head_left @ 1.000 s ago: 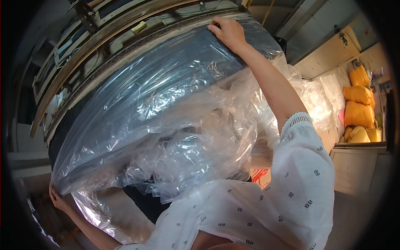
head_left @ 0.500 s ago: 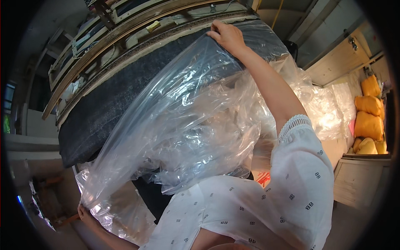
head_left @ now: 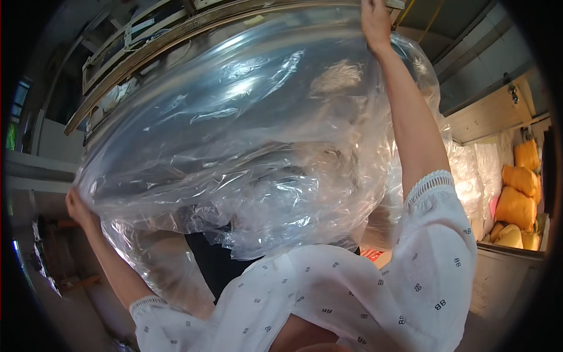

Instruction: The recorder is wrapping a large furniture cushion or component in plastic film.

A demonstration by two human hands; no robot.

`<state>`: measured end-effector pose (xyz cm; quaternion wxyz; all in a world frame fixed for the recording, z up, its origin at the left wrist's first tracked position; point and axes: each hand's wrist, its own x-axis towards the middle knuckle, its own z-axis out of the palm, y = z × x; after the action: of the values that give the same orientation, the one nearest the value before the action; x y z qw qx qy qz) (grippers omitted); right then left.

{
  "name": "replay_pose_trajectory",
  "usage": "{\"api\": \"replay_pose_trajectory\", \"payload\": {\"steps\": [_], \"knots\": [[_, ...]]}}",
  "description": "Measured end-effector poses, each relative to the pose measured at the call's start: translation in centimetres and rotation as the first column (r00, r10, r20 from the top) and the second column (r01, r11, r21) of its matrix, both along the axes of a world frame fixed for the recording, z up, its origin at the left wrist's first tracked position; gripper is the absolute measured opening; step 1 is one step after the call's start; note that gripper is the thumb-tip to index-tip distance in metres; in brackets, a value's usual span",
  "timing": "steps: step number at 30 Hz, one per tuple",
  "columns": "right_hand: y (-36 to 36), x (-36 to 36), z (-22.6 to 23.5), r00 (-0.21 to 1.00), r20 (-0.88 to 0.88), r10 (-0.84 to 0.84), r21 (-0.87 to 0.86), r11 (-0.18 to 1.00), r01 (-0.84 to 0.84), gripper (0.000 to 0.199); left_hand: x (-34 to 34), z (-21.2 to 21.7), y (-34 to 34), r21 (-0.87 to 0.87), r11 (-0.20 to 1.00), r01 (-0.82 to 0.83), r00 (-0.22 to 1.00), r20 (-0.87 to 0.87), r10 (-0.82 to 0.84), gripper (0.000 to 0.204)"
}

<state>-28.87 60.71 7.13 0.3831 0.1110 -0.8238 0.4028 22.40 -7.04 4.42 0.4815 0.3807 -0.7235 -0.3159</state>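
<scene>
A large clear plastic sheet (head_left: 234, 123) stretches between my two hands, its upper edge raised and fairly taut. My left hand (head_left: 79, 208) is closed on its left end. At the top right, my right hand (head_left: 376, 26) grips the other end, partly cut off by the picture's edge. Crumpled folds of the plastic hang toward my body in the middle. Behind the sheet, the dark padded table top shows only dimly through it.
A long wooden frame with rails (head_left: 117, 76) runs along the far side. To the right are an open wooden panel (head_left: 489, 114), stacked yellow-orange bundles (head_left: 519, 199) and a pale cabinet (head_left: 507, 281). More clear plastic (head_left: 469, 170) lies lit beside the bundles.
Both hands have risen, my left one moving up and outward, my right one up and to the right. The plastic has spread wider and now covers the view of the dark table top.
</scene>
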Motion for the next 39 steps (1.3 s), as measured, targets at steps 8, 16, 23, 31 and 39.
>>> {"api": "replay_pose_trajectory", "payload": {"steps": [8,16,23,31,39], "knots": [[1.8,-1.2,-6.7,0.968,0.193,0.160,-0.203,0.972,-0.120,0.030,-10.3,-4.7,-5.1,-0.047,0.998,0.032,0.981,0.191,-0.022,0.035],[1.4,-3.0,-6.3,0.973,0.225,0.052,-0.058,0.998,-0.040,0.031,-15.6,-4.8,-8.3,-0.002,0.999,0.051,0.978,0.201,-0.050,0.036],[1.8,-4.0,-6.7,0.966,0.137,-0.220,0.123,0.971,0.203,0.037,-16.4,-6.4,-11.8,-0.127,0.986,-0.107,0.936,0.321,0.143,0.044],[2.2,-4.4,-6.5,0.976,0.169,-0.140,-0.167,0.971,0.169,0.037,-13.2,-7.0,-15.7,-0.084,0.968,-0.235,0.929,0.274,0.249,0.045],[0.4,-6.2,-7.4,0.951,0.253,-0.177,-0.031,0.981,0.191,0.055,-8.5,-5.6,-18.5,-0.215,0.976,-0.036,0.884,0.449,0.132,0.048]]}}
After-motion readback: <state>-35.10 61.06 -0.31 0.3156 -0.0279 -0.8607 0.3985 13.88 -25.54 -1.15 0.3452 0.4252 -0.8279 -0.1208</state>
